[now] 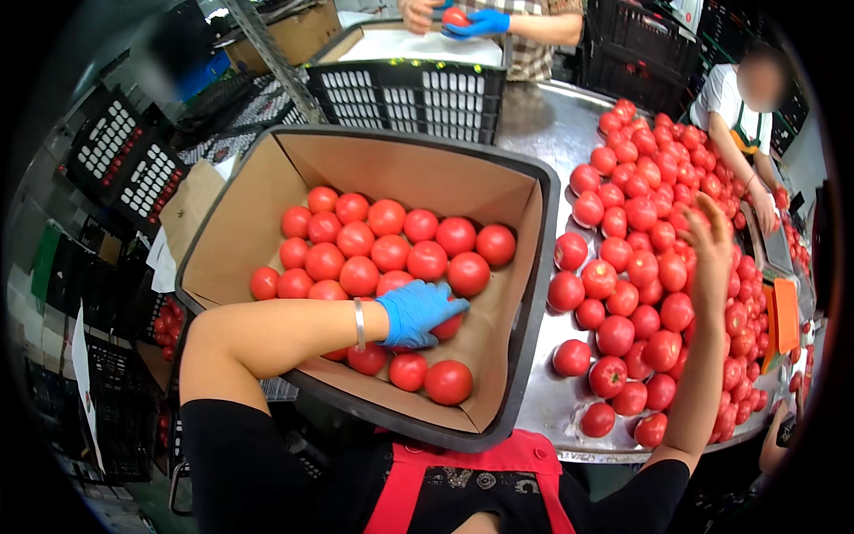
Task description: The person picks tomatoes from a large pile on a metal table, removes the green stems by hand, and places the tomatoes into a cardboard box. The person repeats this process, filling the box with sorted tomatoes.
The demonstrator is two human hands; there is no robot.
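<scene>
A black crate (547,220) lined with brown cardboard stands before me, with rows of red tomatoes (355,238) on its bottom. My left hand (419,312), in a blue glove, reaches into it and is closed around a tomato (448,326) near the right end of a row. Bare and raised, my right hand (708,230) hovers over the large heap of tomatoes (642,213) on the metal table. Its fingers are spread and nothing shows in them.
Across the table, a person's gloved hand (477,24) holds a tomato above another black crate (407,100). At the right a co-worker (730,107) reaches to the heap. An orange tray (786,315) stands beyond it. Crates are stacked at the left (107,147).
</scene>
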